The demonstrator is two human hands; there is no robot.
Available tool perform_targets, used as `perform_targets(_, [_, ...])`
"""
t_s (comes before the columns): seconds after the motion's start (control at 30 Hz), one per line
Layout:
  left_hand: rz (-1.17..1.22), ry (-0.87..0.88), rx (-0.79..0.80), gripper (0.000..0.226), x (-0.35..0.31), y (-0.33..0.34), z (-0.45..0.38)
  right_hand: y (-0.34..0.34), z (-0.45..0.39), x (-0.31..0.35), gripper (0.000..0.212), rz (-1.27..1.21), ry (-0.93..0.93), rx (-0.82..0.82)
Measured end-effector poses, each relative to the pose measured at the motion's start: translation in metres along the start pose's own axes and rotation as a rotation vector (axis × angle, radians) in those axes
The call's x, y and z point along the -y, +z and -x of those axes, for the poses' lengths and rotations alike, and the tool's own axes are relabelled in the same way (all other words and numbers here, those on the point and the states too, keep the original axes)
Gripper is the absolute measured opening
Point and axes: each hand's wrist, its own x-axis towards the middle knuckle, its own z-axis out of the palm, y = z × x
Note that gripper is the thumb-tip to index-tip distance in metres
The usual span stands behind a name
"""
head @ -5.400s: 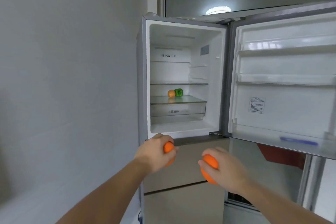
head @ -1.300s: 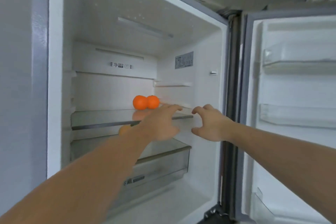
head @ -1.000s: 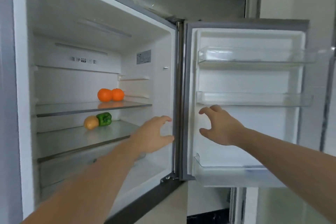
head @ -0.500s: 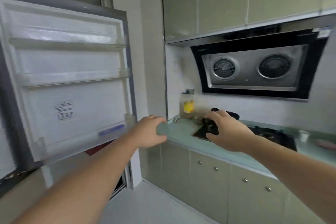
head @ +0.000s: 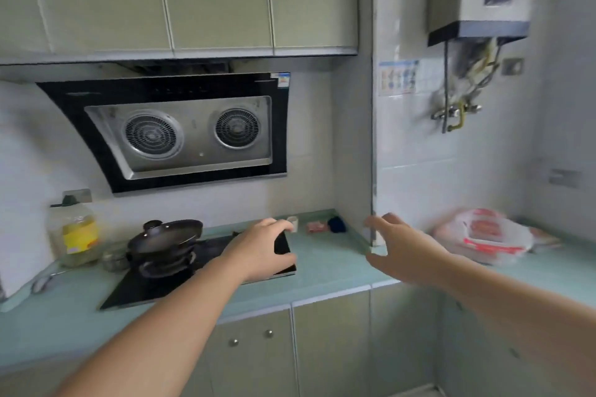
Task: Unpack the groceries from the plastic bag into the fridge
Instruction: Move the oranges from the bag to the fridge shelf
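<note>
Pale green countertop (head: 325, 264) runs along a tiled wall, with a black hob (head: 180, 277) and lidded pan (head: 166, 235) under an extractor hood (head: 180, 129). Plastic bag (head: 480, 235) lies on the counter at right. Left hand (head: 261, 248) and right hand (head: 403, 248) are raised above the counter, fingers loosely spread, holding nothing.

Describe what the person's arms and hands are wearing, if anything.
Nothing is visible on them. Both forearms are bare as far as the frame shows, with no sleeve in view. The left hand and right hand wear no gloves, and no watch, bracelet or ring shows on wrists or fingers.
</note>
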Motion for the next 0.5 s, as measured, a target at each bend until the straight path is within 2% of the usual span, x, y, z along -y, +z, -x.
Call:
perform_targets(0.17, [0.120,0.173,0.119,0.053,-0.034,0.074,-0.084,0.001,0.006,-0.069,0.060,0.075,0.228,0.005])
perform_targets(0.33, [0.106,0.358,0.223,0.056,-0.095,0.132,-0.134,-0.008,0.032,-0.152,0.065,0.124,0.455,0.017])
perform_targets(0.5, [0.091,0.438,0.282,0.058,-0.144,0.181,-0.192,-0.002,0.022,-0.232,0.062,0.091,0.567,0.012])
